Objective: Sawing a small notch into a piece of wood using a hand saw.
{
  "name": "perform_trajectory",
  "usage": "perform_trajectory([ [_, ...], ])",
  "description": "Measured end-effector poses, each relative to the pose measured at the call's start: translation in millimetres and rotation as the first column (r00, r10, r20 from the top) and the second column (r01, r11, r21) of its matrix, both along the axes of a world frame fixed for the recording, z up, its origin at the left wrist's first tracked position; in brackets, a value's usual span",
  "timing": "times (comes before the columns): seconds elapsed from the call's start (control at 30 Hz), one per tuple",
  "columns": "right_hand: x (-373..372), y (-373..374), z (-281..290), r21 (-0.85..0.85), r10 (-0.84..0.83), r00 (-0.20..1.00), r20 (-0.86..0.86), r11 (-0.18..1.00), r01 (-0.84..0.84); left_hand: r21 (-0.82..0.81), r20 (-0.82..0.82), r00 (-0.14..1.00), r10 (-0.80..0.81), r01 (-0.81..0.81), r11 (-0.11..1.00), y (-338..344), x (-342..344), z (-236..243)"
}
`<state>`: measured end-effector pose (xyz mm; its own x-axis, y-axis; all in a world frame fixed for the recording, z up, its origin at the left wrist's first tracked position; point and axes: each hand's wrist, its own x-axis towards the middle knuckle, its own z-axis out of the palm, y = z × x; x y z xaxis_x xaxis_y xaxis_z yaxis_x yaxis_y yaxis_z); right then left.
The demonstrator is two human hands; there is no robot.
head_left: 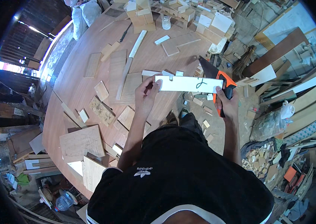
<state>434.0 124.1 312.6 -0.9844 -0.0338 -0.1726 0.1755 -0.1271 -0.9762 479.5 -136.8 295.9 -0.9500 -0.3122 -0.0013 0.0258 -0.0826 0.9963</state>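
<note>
I hold a white board strip (184, 83) with a dark pen mark level across the middle of the head view. My left hand (146, 92) is closed on its left end, beside a small notch in its upper edge. My right hand (228, 101) grips both the strip's right end and the orange-and-black handle (229, 80) of a handsaw, whose dark blade (208, 67) points up and to the left behind the strip.
A wooden worktable (70, 115) carries many loose offcuts, long strips, a plastic container (166, 23) and stacked wooden pieces (140, 20). Boards (277, 59) lean along the right side, above a pile of scraps (257, 160). My legs stand on the floor beside the table edge.
</note>
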Motion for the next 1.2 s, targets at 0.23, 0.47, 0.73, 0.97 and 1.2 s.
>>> perform_trajectory([
  [0.23, -5, 2, -3, 0.008, 0.003, 1.000, -0.009, 1.000, -0.003, -0.013, -0.007, 1.000, 0.012, -0.012, 1.000, 1, -7, 1],
  [0.47, -6, 6, -4, 0.011, 0.020, 1.000, 0.015, 1.000, -0.021, -0.059, -0.020, 0.999, 0.035, -0.036, 0.998, 10, -16, -3],
  [0.73, -3, 6, -6, 0.074, 0.023, 0.998, 0.050, 0.997, -0.027, -0.100, 0.021, 0.993, 0.115, -0.112, 0.989, 14, -20, -18],
  [0.97, 1, 5, -11, 0.063, 0.037, 0.998, 0.043, 0.997, -0.040, -0.221, 0.104, 0.990, 0.100, -0.075, 0.972, 11, -13, -14],
  [1.2, 6, 4, -5, -0.019, 0.009, 1.000, 0.015, 1.000, -0.009, -0.081, 0.018, 0.995, -0.098, 0.099, 0.992, 3, -5, -3],
])
